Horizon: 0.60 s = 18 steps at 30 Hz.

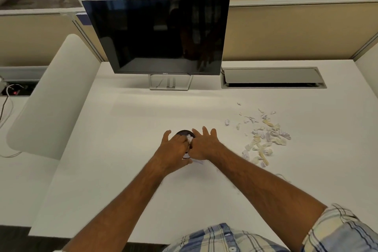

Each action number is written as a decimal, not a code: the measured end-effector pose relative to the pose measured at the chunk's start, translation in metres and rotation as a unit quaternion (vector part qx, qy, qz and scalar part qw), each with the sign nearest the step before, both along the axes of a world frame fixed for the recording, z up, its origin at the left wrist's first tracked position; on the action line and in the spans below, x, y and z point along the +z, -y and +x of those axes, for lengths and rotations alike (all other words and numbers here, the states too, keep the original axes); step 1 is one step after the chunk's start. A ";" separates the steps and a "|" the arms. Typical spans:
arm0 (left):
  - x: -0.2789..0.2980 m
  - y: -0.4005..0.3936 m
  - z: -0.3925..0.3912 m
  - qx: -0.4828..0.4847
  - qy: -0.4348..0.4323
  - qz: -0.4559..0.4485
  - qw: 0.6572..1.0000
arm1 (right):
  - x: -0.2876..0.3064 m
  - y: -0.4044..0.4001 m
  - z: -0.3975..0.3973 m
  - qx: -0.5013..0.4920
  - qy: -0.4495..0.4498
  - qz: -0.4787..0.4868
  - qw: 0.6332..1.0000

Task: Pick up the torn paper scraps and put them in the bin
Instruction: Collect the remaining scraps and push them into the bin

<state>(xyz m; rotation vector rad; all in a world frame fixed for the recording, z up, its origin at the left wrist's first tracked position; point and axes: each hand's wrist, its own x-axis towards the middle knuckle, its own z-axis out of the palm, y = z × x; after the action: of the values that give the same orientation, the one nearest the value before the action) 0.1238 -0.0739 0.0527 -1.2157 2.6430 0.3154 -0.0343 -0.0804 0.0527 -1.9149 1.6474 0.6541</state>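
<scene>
A small dark round bin stands in the middle of the white desk, mostly hidden under both hands. My left hand lies over its left side with fingers spread. My right hand lies over its right side, fingers also spread. White crumpled paper shows between the two hands at the bin's mouth. Whether either hand grips it is hidden. A pile of several torn paper scraps, white and pale yellow, lies on the desk to the right of my right hand.
A dark monitor on a stand rises behind the bin. A cable hatch is set into the desk at the back right. Beige partition walls close the back and right. A white rounded panel borders the left.
</scene>
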 end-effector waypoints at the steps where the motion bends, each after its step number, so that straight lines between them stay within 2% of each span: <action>1: -0.002 0.000 0.003 -0.006 0.001 0.005 1.000 | 0.001 0.001 0.001 0.002 -0.006 0.008 1.000; 6: -0.017 0.007 0.005 -0.029 0.087 0.057 0.994 | 0.005 0.001 0.002 0.053 -0.057 0.001 0.997; 12: -0.019 0.019 -0.006 -0.009 0.135 0.100 0.986 | -0.015 -0.002 -0.003 0.084 -0.041 -0.054 0.994; 15: -0.021 0.021 -0.010 -0.013 0.172 0.104 0.980 | -0.006 -0.008 -0.017 0.032 0.066 -0.102 0.992; 18: -0.017 0.023 -0.010 -0.032 0.176 0.090 0.980 | 0.005 -0.011 -0.034 -0.101 0.195 -0.200 0.955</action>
<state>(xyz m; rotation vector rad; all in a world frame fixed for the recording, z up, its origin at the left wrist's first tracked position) 0.1142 -0.0966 0.0360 -1.0196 2.2911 0.2909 -0.0685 -0.0692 0.0580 -1.9425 1.7666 -0.1506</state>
